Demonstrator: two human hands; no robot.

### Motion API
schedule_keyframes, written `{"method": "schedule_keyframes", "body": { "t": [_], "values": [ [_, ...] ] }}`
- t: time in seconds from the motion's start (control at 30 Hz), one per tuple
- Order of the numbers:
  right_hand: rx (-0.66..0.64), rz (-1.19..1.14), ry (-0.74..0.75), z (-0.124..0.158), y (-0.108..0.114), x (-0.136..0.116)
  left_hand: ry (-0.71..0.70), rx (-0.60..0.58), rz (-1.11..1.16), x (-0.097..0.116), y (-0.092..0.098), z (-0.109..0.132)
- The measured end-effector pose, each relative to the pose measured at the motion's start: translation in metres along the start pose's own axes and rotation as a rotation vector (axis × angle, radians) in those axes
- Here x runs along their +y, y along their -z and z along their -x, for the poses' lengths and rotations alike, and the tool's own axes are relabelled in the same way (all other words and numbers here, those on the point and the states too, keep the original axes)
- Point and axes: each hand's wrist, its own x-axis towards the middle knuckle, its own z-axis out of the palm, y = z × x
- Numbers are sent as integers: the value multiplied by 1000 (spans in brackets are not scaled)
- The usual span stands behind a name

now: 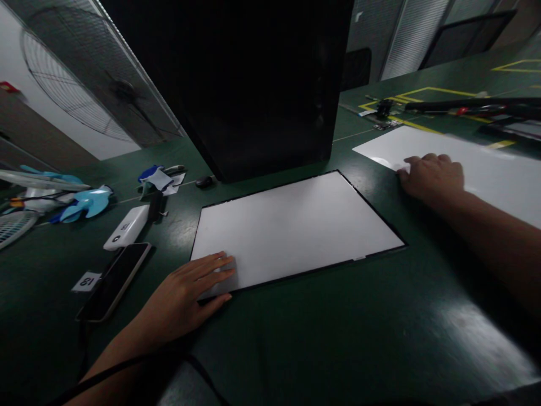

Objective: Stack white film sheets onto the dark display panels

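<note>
A white panel with a thin black border [296, 225] lies flat on the dark green table [338, 338]. My left hand [186, 296] rests on its near left corner, fingers stretched out flat. My right hand [431, 176] sits on the near edge of a second white sheet [486, 169] at the right, fingers curled down onto it, holding nothing I can make out. A large black upright block [253, 84] stands just behind the panel.
At the left lie a dark phone [116, 279], a white power bank [127, 227], a number tag [87, 281], blue gloves [87, 203] and a small fan [17, 225]. A big floor fan [84, 96] stands behind. Black tools [465, 106] lie far right.
</note>
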Motion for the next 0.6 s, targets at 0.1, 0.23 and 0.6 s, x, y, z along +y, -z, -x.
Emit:
{"method": "schedule_keyframes", "body": {
  "t": [0.1, 0.23, 0.6],
  "values": [
    [-32, -11, -78, -3, -6, 0, 1, 8, 6, 1, 0, -1],
    [-111, -21, -134, -5, -6, -1, -10, 32, 23, 1, 2, -2],
    [-99, 44, -51, 1, 3, -6, -7, 52, 39, -2, 0, -1]
  ]
}}
